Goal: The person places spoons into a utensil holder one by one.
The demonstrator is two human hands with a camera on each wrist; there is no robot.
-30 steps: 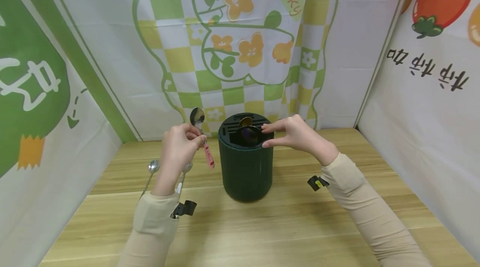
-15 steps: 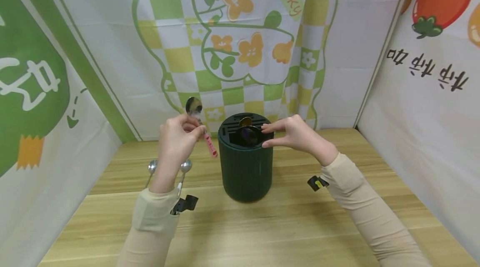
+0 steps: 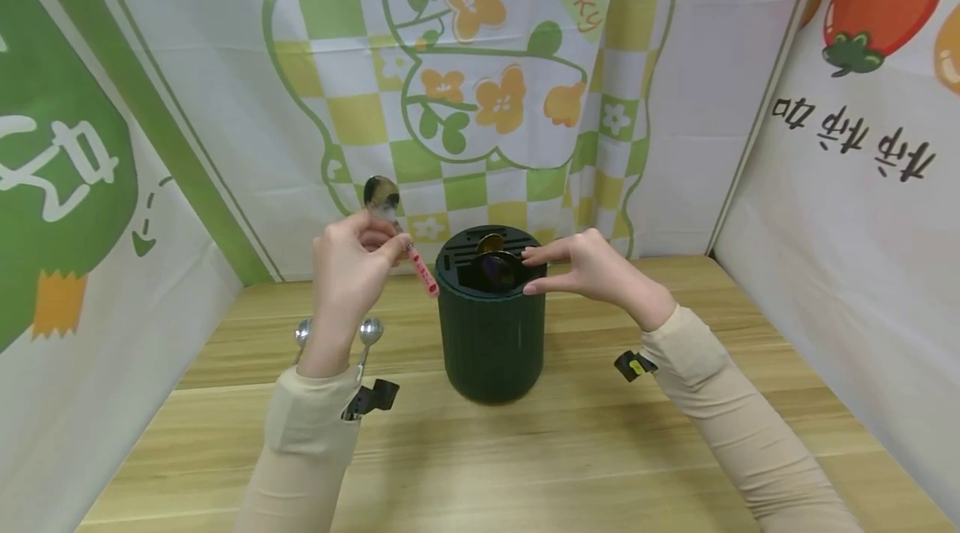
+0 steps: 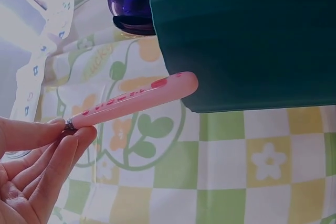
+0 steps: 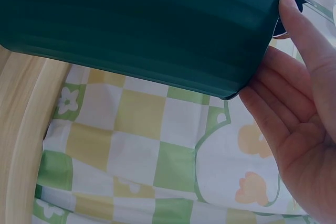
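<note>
My left hand (image 3: pixel 356 266) pinches a metal spoon (image 3: pixel 382 193) by its neck between thumb and fingers. The bowl points up; the pink, red-patterned handle (image 4: pixel 136 98) slants down, its end beside the holder's rim. A dark green cylindrical utensil holder (image 3: pixel 491 350) stands upright on the table, with a slotted black lid. A gold spoon (image 3: pixel 491 242) and a larger dark, purple-sheened spoon (image 4: pixel 130 1) stand in it, bowls up. At the holder's right rim rests my right hand (image 3: pixel 592 266), thumb and fingers extended and spread; its fingertips touch the rim in the right wrist view.
Two more metal spoons lie on the wooden table (image 3: pixel 465 466) at the left: one spoon (image 3: pixel 371 331) right of my left wrist, the other spoon (image 3: pixel 303 331) partly behind it. A printed checked cloth (image 3: pixel 360 117) hangs behind the table, with printed side walls left and right.
My left hand has moved up and slightly left with the spoon, whose handle now ends nearer the holder's rim. My right hand and the holder have stayed in place.
</note>
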